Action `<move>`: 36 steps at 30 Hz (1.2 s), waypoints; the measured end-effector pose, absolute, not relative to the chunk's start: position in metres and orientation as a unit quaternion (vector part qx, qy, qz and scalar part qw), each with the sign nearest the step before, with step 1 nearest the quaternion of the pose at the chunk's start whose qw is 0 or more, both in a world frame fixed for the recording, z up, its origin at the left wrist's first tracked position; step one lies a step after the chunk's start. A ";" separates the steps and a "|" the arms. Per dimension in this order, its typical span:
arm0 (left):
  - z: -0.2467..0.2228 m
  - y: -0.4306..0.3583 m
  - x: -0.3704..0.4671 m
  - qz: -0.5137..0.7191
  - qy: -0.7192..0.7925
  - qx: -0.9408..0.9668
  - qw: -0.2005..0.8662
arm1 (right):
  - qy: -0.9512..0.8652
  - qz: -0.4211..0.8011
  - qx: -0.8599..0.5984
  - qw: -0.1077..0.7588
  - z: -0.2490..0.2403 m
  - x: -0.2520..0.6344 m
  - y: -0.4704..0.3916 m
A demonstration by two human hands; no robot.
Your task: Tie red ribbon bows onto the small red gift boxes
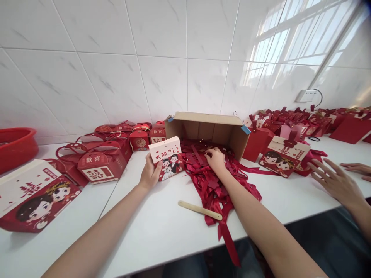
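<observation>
My left hand [150,170] grips a small gift box [169,164] by its left side and holds it upright above the table. The box is white at the top and red below, with a cartoon couple in wedding clothes on its front. My right hand [216,160] is at the pile of red ribbons and straps [214,185], its fingers bent together on a dark red strap [198,155]. The pile spills from a cardboard box [207,116] lying on its side. A pale beige strap [199,210] lies on the table in front of the pile.
Red gift boxes with handles [100,162] stand at the left, near a larger box [36,197] and a red basin [17,148]. At the right are a gift box with a flap [284,156], many red bags [304,119] and another person's hand [337,181]. One ribbon hangs over the table edge.
</observation>
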State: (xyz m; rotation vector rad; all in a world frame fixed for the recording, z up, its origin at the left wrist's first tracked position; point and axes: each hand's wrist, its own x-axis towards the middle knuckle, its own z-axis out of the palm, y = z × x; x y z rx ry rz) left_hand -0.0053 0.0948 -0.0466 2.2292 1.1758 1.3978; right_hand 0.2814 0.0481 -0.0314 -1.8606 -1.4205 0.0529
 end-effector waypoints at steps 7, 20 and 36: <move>-0.041 0.085 -0.007 0.460 0.403 0.788 0.069 | -0.510 0.047 -0.657 0.553 -0.025 0.294 0.035; -0.019 0.065 -0.014 0.602 0.236 0.735 -0.204 | -0.417 0.339 -0.423 0.730 -0.017 0.304 0.036; -0.007 -0.025 0.041 0.465 0.177 0.854 0.152 | -0.648 0.656 -0.152 0.355 -0.007 0.242 -0.004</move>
